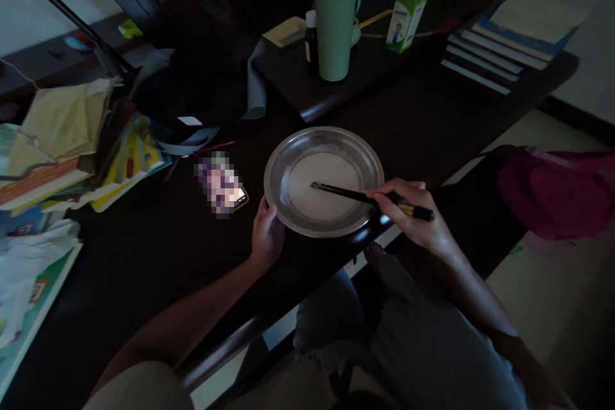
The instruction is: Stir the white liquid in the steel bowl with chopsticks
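Chopsticks [365,195] — round steel dish [372,170], milky batter [324,186]

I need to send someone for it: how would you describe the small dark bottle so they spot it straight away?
On the dark table, look past the steel bowl to the tall pale green tumbler. The small bottle stands close by the tumbler's left side. It is dark with a white cap and far shorter than the tumbler, unlike the green-and-white carton to the right.

Your room lies dim, dark wooden table [144,256] before you, pale floor [576,301] right of the table, pale wall [33,13] beyond the table's far left edge.
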A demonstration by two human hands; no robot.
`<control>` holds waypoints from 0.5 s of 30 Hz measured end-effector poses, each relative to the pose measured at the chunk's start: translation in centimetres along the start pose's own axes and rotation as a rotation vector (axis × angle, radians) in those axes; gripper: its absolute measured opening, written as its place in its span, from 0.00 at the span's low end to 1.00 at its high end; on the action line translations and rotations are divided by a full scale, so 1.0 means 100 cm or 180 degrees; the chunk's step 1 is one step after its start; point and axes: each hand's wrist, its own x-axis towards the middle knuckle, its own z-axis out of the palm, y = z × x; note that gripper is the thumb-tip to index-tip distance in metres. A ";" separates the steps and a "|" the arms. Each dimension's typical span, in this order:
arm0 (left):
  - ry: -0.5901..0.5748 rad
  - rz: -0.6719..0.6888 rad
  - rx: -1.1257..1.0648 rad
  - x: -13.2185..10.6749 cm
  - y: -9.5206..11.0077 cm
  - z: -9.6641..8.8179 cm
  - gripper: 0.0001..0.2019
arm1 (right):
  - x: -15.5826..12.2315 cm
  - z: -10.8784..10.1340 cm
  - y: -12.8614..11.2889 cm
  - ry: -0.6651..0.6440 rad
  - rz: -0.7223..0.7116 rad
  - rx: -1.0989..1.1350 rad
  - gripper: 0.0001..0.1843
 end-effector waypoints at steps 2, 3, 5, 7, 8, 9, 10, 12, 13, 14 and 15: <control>0.0005 0.0014 0.0013 0.000 -0.001 -0.001 0.22 | 0.005 0.004 0.005 0.0192 0.0014 -0.0003 0.11; 0.0004 0.0024 0.0020 0.000 -0.001 -0.001 0.22 | 0.007 0.004 0.007 0.0290 0.0017 -0.0016 0.10; 0.0002 0.0038 0.0024 0.000 -0.001 -0.002 0.22 | 0.007 0.000 0.010 0.0449 0.0009 -0.0061 0.10; 0.0019 0.0007 0.0004 0.000 0.000 -0.003 0.22 | 0.003 -0.008 0.010 0.0517 0.0005 -0.0137 0.09; 0.0038 -0.0019 -0.0015 0.000 0.000 -0.002 0.22 | 0.000 -0.013 0.009 0.0516 0.0005 -0.0172 0.09; 0.0063 -0.0045 -0.0034 0.000 0.001 -0.002 0.22 | -0.003 -0.019 0.008 0.0517 0.0024 -0.0230 0.09; 0.0093 -0.0057 -0.0050 0.000 0.001 -0.002 0.22 | -0.007 -0.025 0.006 0.0534 0.0054 -0.0300 0.10; 0.0111 -0.0049 -0.0061 0.000 0.001 -0.001 0.23 | -0.012 -0.037 0.002 0.0429 0.0076 -0.0300 0.10; 0.0091 -0.0030 -0.0054 0.000 0.002 -0.001 0.23 | -0.014 -0.042 -0.001 0.0353 0.0064 -0.0231 0.10; 0.0056 -0.0012 -0.0040 0.001 0.002 -0.001 0.22 | -0.015 -0.046 -0.003 0.0244 0.0056 -0.0150 0.10; 0.0016 -0.0001 -0.0024 0.001 0.002 -0.001 0.22 | -0.016 -0.049 -0.005 0.0127 0.0047 -0.0081 0.10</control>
